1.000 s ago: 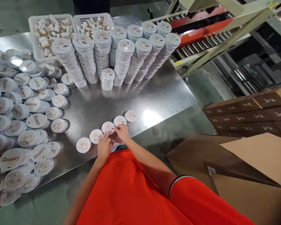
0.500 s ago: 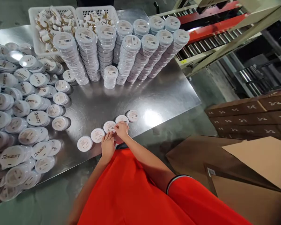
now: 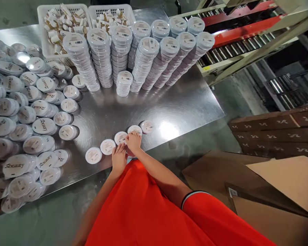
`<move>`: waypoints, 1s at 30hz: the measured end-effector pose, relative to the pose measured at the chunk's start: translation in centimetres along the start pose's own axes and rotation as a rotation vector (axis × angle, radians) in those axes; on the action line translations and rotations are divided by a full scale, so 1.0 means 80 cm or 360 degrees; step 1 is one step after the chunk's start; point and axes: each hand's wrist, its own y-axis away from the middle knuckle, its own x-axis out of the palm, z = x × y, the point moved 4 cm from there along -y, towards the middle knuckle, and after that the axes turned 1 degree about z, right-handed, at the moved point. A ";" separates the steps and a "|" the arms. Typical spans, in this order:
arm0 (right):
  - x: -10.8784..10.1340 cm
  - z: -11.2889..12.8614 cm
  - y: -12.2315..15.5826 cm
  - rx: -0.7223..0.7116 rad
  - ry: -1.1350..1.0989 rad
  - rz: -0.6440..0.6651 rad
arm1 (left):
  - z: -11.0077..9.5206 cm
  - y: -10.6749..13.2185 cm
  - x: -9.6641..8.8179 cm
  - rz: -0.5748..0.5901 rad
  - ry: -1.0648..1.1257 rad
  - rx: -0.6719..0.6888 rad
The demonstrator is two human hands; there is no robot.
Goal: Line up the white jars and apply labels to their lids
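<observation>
Near the front edge of the metal table, several flat round white containers lie in a slanting row, labelled faces up. My right hand (image 3: 133,141) is over the middle container (image 3: 120,137), its fingers drawn together at that container's right edge. Anything pinched between those fingertips is too small to make out. Just left and nearer to me, my left hand (image 3: 119,157) rests with its fingers stretched toward the same container's lower edge. Left of the hands are a second container (image 3: 107,147) and the end container (image 3: 93,155). Another container (image 3: 135,130) sits just beyond my right hand, partly covered by it.
Tall stacks of white containers (image 3: 148,46) stand at the back, with a short stack (image 3: 124,80) before them. Loose piled containers (image 3: 43,126) cover the table's left. Behind are white baskets (image 3: 43,41) of small bottles. An open cardboard box (image 3: 277,174) and roller conveyor (image 3: 231,49) are right.
The view has shifted slightly, so the table's contents appear a little further right. Both hands keep nearly the same place at the middle container, with only small finger movement.
</observation>
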 end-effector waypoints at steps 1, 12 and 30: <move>-0.001 0.001 0.000 -0.0037 0.0030 0.0000 | -0.001 0.000 -0.001 0.0005 -0.0015 -0.0008; -0.017 -0.003 -0.021 0.0009 0.0076 0.0104 | -0.001 0.001 0.001 -0.0041 0.0068 -0.0075; 0.017 0.015 0.070 -0.0412 -0.1846 0.0579 | 0.038 0.039 -0.023 -0.0756 0.2095 -0.0562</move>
